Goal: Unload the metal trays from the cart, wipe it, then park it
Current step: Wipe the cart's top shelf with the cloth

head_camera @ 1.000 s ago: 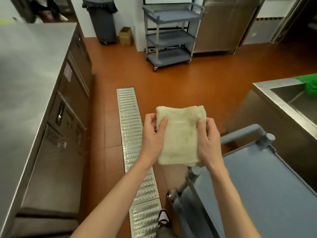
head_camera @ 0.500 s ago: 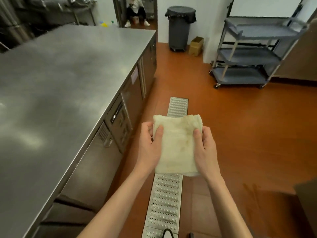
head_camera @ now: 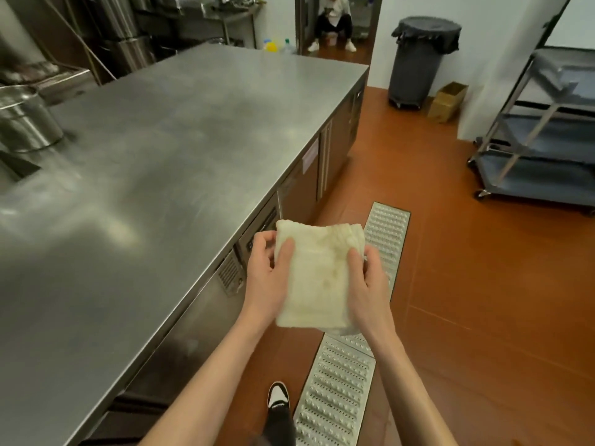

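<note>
A folded off-white cloth (head_camera: 317, 278), faintly stained, is held in front of me above the floor. My left hand (head_camera: 269, 275) grips its left edge with the thumb on top. My right hand (head_camera: 367, 284) grips its right edge the same way. The grey cart I stood at a moment ago is out of view. No metal trays can be seen.
A long steel counter (head_camera: 167, 162) runs along my left, with steel pots (head_camera: 25, 120) at its far left. A floor drain grate (head_camera: 351, 358) lies underfoot. A grey three-shelf cart (head_camera: 544, 130) stands at the right wall, beside a bin (head_camera: 418, 59) and cardboard box (head_camera: 447, 101). A person crouches in the doorway (head_camera: 331, 24).
My view has swung left, away from the grey cart and sink and onto the steel counter. Both hands kept the same hold on the cloth.
</note>
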